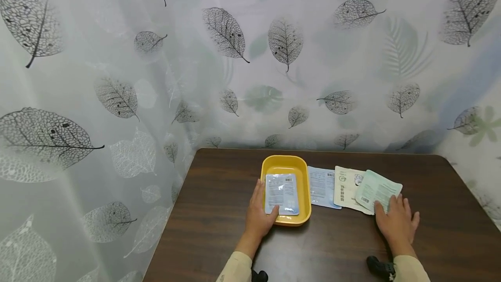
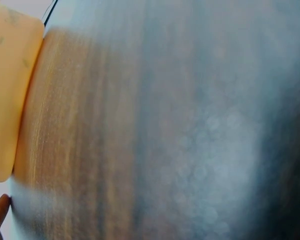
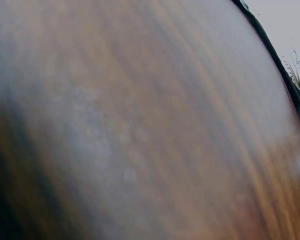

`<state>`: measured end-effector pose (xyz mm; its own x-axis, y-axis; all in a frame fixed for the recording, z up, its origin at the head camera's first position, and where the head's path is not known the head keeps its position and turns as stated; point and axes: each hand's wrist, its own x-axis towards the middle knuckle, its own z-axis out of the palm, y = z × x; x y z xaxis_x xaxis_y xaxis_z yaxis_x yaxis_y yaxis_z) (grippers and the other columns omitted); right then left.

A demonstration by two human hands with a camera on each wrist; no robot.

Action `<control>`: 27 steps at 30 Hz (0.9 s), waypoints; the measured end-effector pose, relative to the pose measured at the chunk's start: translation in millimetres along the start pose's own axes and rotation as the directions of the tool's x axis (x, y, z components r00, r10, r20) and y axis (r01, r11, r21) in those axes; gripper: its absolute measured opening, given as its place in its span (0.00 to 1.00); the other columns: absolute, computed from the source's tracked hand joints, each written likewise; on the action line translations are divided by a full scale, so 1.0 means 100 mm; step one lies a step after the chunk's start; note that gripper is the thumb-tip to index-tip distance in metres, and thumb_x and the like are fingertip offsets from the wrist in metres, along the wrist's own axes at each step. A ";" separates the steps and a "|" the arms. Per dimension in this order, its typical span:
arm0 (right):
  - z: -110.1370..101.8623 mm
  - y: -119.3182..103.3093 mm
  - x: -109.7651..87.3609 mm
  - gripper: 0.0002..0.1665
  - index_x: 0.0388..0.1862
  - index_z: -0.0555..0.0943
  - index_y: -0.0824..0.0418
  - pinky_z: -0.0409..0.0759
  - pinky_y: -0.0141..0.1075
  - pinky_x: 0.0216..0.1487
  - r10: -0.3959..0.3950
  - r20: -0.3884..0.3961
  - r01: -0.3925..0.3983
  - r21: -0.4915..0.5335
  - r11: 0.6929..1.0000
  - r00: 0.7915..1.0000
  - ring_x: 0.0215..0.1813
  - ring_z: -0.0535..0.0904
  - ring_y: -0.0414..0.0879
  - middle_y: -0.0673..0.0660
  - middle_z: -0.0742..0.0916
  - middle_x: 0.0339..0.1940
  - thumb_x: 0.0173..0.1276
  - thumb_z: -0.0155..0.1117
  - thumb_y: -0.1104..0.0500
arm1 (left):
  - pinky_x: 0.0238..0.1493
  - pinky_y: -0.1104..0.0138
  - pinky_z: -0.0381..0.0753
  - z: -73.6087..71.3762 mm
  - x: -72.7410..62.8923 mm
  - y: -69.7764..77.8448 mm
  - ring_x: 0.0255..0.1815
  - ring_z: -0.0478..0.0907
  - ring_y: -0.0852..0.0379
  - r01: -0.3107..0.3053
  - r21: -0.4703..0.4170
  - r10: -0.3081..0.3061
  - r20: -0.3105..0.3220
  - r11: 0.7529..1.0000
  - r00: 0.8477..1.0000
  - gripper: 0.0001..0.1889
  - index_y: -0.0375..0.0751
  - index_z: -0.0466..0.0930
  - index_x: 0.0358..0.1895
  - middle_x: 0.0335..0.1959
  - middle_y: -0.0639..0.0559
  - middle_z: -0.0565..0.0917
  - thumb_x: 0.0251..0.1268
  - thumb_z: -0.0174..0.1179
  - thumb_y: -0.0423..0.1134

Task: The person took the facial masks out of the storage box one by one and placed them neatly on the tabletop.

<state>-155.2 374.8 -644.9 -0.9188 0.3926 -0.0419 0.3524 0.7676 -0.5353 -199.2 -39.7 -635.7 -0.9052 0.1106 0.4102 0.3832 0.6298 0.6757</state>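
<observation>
My left hand point(image 1: 258, 213) holds a yellow plastic tray point(image 1: 306, 193) at its near left corner, fingers along the outer wall and thumb over the rim. Inside the tray lies a flat pale-blue packet point(image 1: 282, 193) with small print and a barcode. In the left wrist view, the tray's side point(image 2: 12, 95) and fingertips point(image 2: 0, 207) show at the left edge. My right hand point(image 1: 397, 222) has its thumb and fingertips at the lower edge of a pale-green packet point(image 1: 379, 189). That packet overlaps a cream packet point(image 1: 346, 188) with dark lettering, which overlaps another pale-blue packet point(image 1: 322, 186).
A dark wood-grain table point(image 1: 219, 195) carries everything, with the tray near its far edge. Behind and to the left hangs a leaf-printed curtain point(image 1: 250, 73). Black wrist gear point(image 1: 379, 266) sits by the right sleeve. The right wrist view shows mostly blurred tabletop point(image 3: 140, 125).
</observation>
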 end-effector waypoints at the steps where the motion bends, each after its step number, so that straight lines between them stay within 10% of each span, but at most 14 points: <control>1: 0.00 0.00 0.00 0.52 0.79 0.47 0.78 0.25 0.73 0.74 -0.001 -0.001 0.001 -0.003 1.000 1.000 0.83 0.33 0.72 0.78 0.45 0.81 0.79 0.36 0.36 | 0.70 0.46 0.73 0.00 0.00 0.00 0.77 0.67 0.43 0.000 0.004 0.000 0.001 1.000 1.000 0.44 0.35 0.62 0.77 0.81 0.41 0.62 0.57 0.67 0.47; 27: 0.01 -0.02 -0.06 0.48 0.80 0.45 0.77 0.28 0.68 0.78 0.042 -0.068 -0.039 0.044 0.998 0.997 0.84 0.34 0.71 0.77 0.43 0.82 0.79 0.38 0.41 | 0.68 0.47 0.75 -0.01 -0.02 0.00 0.77 0.68 0.43 0.001 0.021 -0.001 -0.004 1.000 1.000 0.44 0.35 0.63 0.76 0.81 0.41 0.63 0.56 0.67 0.47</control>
<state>-150.6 370.2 -644.3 -0.8890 0.4578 -0.0065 0.3794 0.7287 -0.5702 -197.4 -40.6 -635.5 -0.9050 0.1066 0.4119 0.3780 0.6457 0.6635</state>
